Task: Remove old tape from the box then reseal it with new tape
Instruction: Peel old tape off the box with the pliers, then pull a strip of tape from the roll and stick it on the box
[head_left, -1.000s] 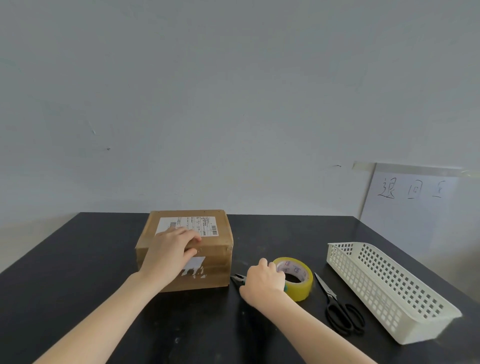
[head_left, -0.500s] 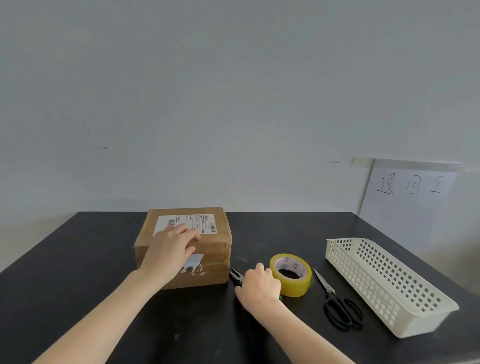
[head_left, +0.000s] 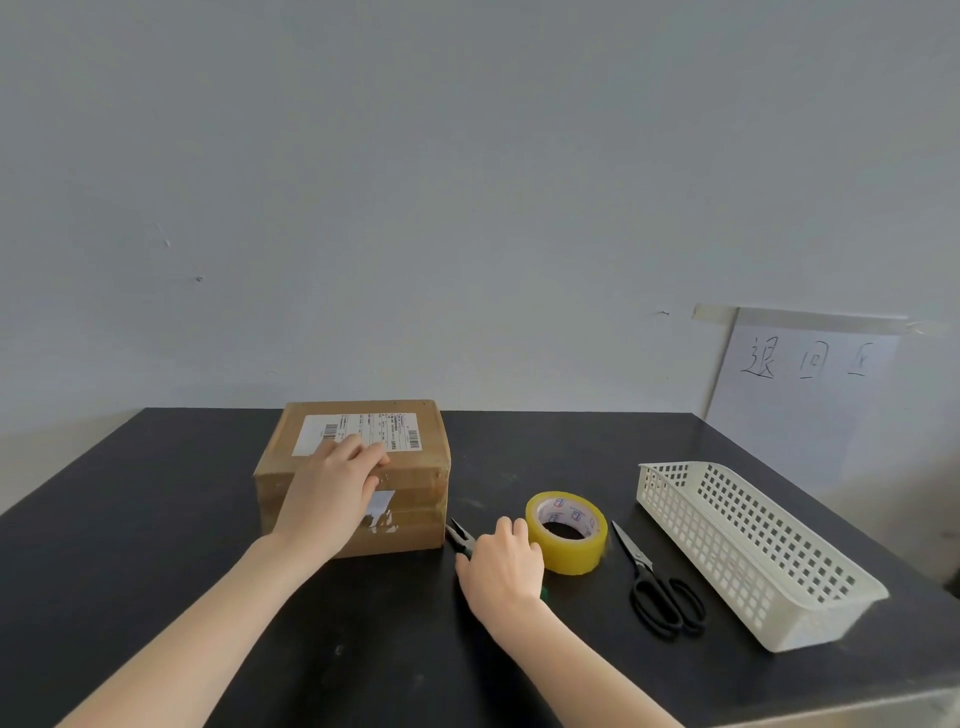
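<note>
The right hand (head_left: 501, 564) had left the tape roll (head_left: 566, 530), its grip closing on the pliers (head_left: 461, 535), while the open left hand (head_left: 332, 493) steadied the still-sealed box (head_left: 415, 499) at centre-left of the desk (head_left: 156, 519).

Table (head_left: 156, 519): black matt top with faint pale smudges on the surface between the two forearms.

Basket (head_left: 727, 566): white plastic with lattice walls, long and rectangular. It lies well to the right of the right hand (head_left: 501, 566), with one end farther off than that hand and the other end nearer the viewer.

Paper sheet (head_left: 800, 415): white, fixed to the wall beyond the basket, far right of both hands. It bears three handwritten dark characters (退回区). A pale adhesive strip (head_left: 800, 318) runs along its top edge.

Wall (head_left: 467, 182): pale grey and painted. Small scuff marks (head_left: 199, 279) sit high and to the left of the left hand (head_left: 332, 488).
</note>
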